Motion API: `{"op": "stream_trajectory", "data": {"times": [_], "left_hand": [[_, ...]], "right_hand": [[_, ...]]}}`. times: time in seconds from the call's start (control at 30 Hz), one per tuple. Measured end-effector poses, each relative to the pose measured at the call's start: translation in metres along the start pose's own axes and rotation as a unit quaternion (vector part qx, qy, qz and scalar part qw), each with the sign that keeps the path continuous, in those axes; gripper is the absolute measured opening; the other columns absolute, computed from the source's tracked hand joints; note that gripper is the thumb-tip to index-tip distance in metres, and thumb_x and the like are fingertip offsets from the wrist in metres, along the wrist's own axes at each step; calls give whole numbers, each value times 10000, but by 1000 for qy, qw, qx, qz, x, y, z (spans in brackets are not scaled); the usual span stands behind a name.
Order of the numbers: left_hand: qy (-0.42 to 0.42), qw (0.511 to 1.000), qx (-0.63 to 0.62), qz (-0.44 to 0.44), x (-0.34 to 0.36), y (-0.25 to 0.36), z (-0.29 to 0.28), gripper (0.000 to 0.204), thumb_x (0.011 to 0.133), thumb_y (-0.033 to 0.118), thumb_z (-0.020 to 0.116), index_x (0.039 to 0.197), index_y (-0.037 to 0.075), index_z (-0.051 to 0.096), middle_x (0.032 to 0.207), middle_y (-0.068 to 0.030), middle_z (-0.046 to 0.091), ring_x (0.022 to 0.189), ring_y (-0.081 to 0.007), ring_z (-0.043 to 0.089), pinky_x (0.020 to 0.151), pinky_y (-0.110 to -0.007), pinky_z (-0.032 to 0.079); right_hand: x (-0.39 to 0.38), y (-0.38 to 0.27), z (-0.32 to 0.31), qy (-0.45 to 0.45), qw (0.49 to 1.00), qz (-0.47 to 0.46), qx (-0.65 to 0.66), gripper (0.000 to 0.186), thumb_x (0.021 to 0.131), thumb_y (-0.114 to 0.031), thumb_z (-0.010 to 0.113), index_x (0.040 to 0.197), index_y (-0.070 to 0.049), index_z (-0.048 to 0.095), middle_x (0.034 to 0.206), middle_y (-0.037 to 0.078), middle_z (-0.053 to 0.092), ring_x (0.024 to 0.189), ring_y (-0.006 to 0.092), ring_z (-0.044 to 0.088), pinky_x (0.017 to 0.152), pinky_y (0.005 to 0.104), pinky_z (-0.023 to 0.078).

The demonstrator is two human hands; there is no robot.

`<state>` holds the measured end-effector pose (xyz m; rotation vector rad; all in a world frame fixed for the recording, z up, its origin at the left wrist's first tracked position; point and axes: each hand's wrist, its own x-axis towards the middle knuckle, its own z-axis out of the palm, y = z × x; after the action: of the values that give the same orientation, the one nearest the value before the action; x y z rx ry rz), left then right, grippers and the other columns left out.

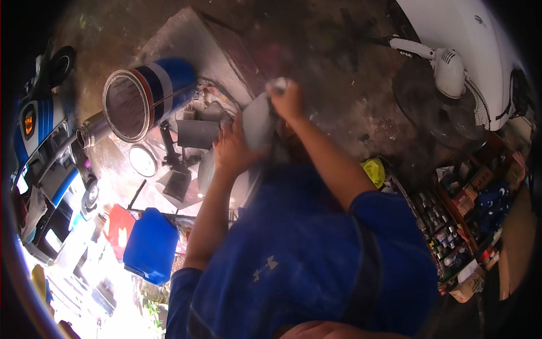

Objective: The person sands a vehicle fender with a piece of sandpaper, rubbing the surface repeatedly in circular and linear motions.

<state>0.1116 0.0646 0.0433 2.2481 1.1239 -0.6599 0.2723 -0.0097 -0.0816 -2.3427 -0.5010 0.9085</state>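
- The smooth grey curved panel (257, 121) lies before the person in the dark blue shirt (305, 243), its upper end near the edge of the big grey flat-sided block (189, 48).
- The left hand (230, 150) has its grip spread wide and laid flat against the panel, fingers apart, clasping nothing.
- The right hand (289, 101), at the panel's upper end, has its grip curled closed around a small pale wad (279, 85); its material is too blurred to tell.
- To the right of that hand, stained brown floor (344, 118) spreads toward the white rounded vehicle body (485, 51), well apart; on the left, room is tighter, with dark grey metal pieces (197, 134) just beside the left hand.
- The blue, white and navy banded drum (172, 85) lies tilted, its round mouth showing a dull brownish interior.
- Below it are a white round disc (143, 160) and a blue plastic jerrycan (151, 243).
- At far right, a reddish-brown tray (451, 206) stands beside rows of small bottles and cans (443, 243).
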Motion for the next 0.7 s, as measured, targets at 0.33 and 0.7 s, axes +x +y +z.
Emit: {"op": "stream_trajectory", "data": {"times": [0.33, 0.7], "left_hand": [[4, 1000, -14, -4, -1, -2, -2, 1231, 640, 552, 910, 1629, 120, 316, 1422, -262, 544, 1305, -456, 568, 1050, -584, 473], [17, 1000, -11, -15, -1, -13, 2, 1250, 613, 525, 930, 1628, 120, 323, 1428, -250, 546, 1314, -458, 561, 1065, -577, 467]], "right_hand": [[6, -8, 3, 19, 992, 88, 84, 428, 857, -393, 790, 1008, 2, 727, 987, 262, 747, 971, 434, 729, 894, 487, 562], [-33, -32, -6, -3, 996, -79, 52, 409, 884, -369, 769, 996, 20, 710, 930, 249, 741, 876, 414, 740, 772, 503, 555]]}}
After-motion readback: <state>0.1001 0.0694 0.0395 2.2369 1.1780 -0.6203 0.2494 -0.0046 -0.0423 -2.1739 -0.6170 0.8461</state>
